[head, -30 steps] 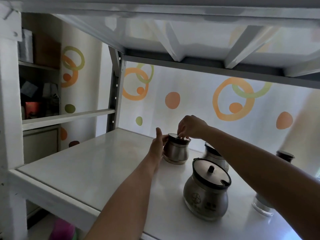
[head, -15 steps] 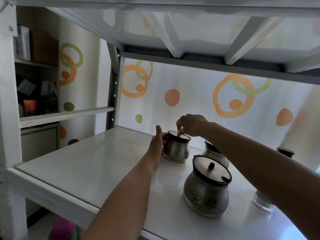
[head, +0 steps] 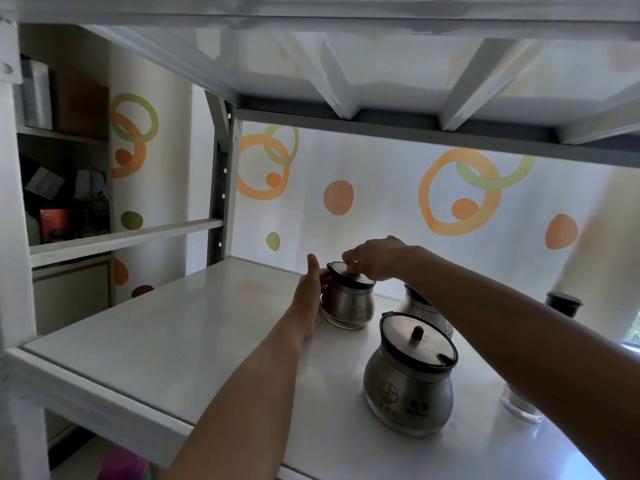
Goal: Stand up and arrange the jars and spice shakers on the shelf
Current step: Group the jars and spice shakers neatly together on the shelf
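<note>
The far steel jar (head: 349, 304) stands upright on the white shelf (head: 166, 327), wrapped from its left side by the left hand (head: 310, 292), whose fingers curl round its belly. The right hand (head: 375, 259) has its fingers pinched on the lid (head: 351, 277). Nearer than those fingers sits a bigger jar (head: 408, 379); another jar (head: 424, 311) is partly hidden under the right forearm.

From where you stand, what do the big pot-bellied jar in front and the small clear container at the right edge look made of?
The front jar looks like brushed stainless steel: dull grey sheen, soft highlights, printed marks on its belly. Its lid seems metal too, rimmed in black, probably plastic, with a black knob. The clear container appears to be glass, see-through with a thick bright base, though clear plastic can't be ruled out; an arm hides its top.
</note>
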A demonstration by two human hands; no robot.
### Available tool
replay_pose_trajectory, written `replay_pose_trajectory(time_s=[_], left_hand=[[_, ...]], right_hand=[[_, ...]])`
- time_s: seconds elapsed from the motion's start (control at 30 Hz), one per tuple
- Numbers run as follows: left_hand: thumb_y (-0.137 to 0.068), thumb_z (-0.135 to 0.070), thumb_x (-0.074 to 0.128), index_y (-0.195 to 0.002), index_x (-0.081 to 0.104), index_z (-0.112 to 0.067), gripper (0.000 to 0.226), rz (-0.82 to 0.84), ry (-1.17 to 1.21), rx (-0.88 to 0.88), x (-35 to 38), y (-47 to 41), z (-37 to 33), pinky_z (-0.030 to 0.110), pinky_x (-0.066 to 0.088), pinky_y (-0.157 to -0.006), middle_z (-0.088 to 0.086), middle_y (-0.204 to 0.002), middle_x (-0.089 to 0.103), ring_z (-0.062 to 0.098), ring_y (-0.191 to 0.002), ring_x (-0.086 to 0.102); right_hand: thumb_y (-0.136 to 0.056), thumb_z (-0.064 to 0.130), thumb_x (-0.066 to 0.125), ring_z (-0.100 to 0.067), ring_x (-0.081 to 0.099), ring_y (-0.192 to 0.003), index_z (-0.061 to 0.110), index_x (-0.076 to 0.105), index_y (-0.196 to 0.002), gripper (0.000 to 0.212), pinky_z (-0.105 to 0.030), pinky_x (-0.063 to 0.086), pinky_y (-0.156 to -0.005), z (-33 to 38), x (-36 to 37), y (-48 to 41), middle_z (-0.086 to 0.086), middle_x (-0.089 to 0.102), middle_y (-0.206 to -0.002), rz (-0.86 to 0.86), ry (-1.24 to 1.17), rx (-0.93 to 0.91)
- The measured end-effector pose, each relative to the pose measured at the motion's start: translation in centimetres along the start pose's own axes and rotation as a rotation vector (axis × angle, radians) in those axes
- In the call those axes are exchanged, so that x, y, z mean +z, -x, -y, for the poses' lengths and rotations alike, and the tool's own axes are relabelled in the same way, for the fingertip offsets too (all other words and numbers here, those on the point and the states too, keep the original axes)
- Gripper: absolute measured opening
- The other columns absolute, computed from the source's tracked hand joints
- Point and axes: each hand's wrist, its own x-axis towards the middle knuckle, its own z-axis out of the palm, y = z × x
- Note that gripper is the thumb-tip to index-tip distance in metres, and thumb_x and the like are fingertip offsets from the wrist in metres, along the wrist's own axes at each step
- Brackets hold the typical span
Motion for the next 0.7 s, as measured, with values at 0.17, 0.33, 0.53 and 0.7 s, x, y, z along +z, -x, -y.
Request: replay_pose_trajectory(time_s=[0.17,0.33,0.53,0.7], left_hand=[[-0.099,-0.051,0.011,-0.121,0.061,-0.009,0.069,0.017,-0.022,-0.004,-0.12,0.01,0.12,0.033,0.037,-0.095,0.005,-0.116,0.063,0.015,-0.111,0.052],[-0.099,-0.05,0.009,-0.121,0.061,-0.01,0.069,0.019,-0.057,0.01,0.0,-0.03,0.15,0.03,0.034,-0.088,0.004,-0.116,0.062,0.013,-0.108,0.051],[-0.099,-0.05,0.009,-0.119,0.062,-0.011,0.069,0.033,-0.041,0.018,-0.03,-0.19,0.38,0.032,0.035,-0.089,0.0,-0.109,0.062,0.014,-0.108,0.051],[-0.099,-0.051,0.01,-0.105,0.064,-0.019,0.063,0.043,-0.036,0.012,-0.17,-0.27,0.43,0.032,0.035,-0.089,-0.002,-0.107,0.063,0.015,-0.109,0.052]], right_hand=[[-0.1,0.032,0.027,-0.017,0.042,-0.091,0.021,0.049,-0.098,0.024,-0.036,0.028,-0.088,-0.08,0.48,-0.34,0.002,0.05,-0.095,0.002,-0.008,0.019],[-0.101,0.032,0.026,-0.016,0.041,-0.092,0.022,0.041,-0.091,0.02,-0.037,0.028,-0.091,-0.07,0.45,-0.31,0.004,0.048,-0.094,0.003,0.007,0.019],[-0.101,0.031,0.026,-0.017,0.04,-0.091,0.021,0.04,-0.091,0.02,-0.037,0.026,-0.088,-0.12,0.49,-0.33,0.004,0.047,-0.093,0.001,-0.006,0.018],[-0.101,0.03,0.026,-0.016,0.039,-0.091,0.019,0.039,-0.09,0.02,-0.037,0.024,-0.084,-0.21,0.68,-0.37,0.005,0.046,-0.092,-0.004,-0.027,0.013]])
